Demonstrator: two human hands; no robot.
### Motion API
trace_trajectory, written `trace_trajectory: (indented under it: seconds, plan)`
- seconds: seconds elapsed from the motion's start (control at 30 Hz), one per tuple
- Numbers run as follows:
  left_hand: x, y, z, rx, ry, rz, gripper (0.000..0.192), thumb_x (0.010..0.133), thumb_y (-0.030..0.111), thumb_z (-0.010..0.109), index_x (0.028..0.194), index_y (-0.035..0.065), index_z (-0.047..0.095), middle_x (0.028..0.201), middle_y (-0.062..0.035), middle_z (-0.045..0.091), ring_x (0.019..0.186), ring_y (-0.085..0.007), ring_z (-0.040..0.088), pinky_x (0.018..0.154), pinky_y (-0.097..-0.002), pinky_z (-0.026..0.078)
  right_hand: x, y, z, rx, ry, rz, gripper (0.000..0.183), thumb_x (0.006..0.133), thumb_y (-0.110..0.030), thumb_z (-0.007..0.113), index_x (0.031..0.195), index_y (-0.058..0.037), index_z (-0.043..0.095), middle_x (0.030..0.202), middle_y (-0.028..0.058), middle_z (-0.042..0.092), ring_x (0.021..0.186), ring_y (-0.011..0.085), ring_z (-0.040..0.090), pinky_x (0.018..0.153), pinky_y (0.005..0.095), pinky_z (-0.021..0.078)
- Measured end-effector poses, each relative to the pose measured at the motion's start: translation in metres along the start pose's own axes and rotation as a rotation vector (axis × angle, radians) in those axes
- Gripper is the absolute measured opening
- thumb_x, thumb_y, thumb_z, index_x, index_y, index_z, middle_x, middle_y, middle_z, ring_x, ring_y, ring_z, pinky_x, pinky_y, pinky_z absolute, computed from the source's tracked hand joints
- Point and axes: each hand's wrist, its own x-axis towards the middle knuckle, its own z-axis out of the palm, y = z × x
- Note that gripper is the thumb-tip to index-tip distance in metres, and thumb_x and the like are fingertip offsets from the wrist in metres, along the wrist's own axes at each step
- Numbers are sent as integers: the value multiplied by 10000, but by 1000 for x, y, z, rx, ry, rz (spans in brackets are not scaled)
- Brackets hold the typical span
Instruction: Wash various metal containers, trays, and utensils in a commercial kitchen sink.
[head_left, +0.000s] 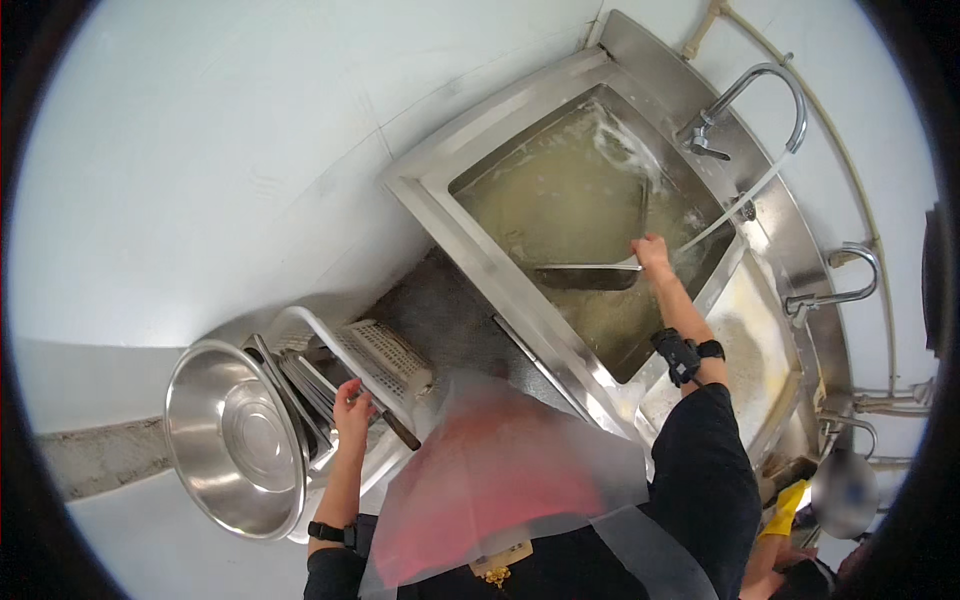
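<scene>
My right hand (651, 255) grips the rim of a rectangular metal pan (589, 277), which is tilted and partly under the cloudy water of a large stainless steel sink (480, 247). Beside that hand, water runs from a curved chrome faucet (799, 112). On the left, my left hand (352, 409) is at a white plastic basket (319, 334) holding metal trays (304, 379) and other ware. A utensil with a dark handle (401, 430) lies by its fingers; whether they hold it is unclear. A large stainless steel bowl (247, 442) leans at the basket's outer side.
A second basin (735, 352) with whitish, foamy contents adjoins the sink, under another faucet (862, 292). A co-worker's yellow glove (786, 510) shows at the lower right. A white wall rises behind the basket, and dark floor (450, 322) lies between basket and sink.
</scene>
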Motion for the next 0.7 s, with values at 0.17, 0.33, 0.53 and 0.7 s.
trace_trajectory:
  seconds: [0.17,0.33,0.53,0.7]
  plan:
    - [-18,-3,-17,-12,-69,153,262,742,66,507,1001,31,492,920,-45,504,728,-99,502,604,-223,444,-37,-38,-52,-506,16,-255,265,588,-128,540,801,25,575,830,227,568,818,337,551,704,366,430]
    - [-43,-10,-39,-58,-126,190,240,749,61,512,986,29,505,731,-21,528,609,-76,487,570,-200,418,-89,-79,-90,-929,127,-485,239,618,-155,556,807,-9,569,820,204,573,836,342,543,732,403,438]
    - [-70,-18,-62,-89,-218,339,232,752,39,519,982,11,503,795,-16,525,643,-75,473,605,-204,398,-163,-121,-118,-1239,273,-667,178,637,-74,534,808,-41,570,795,180,580,795,332,564,697,386,461]
    - [-98,-9,-84,-143,-326,453,225,762,37,513,985,4,501,853,-26,532,734,-85,501,650,-206,407,-192,-127,-146,-1433,433,-803,156,683,-66,494,823,-76,560,700,137,578,709,308,580,617,379,473]
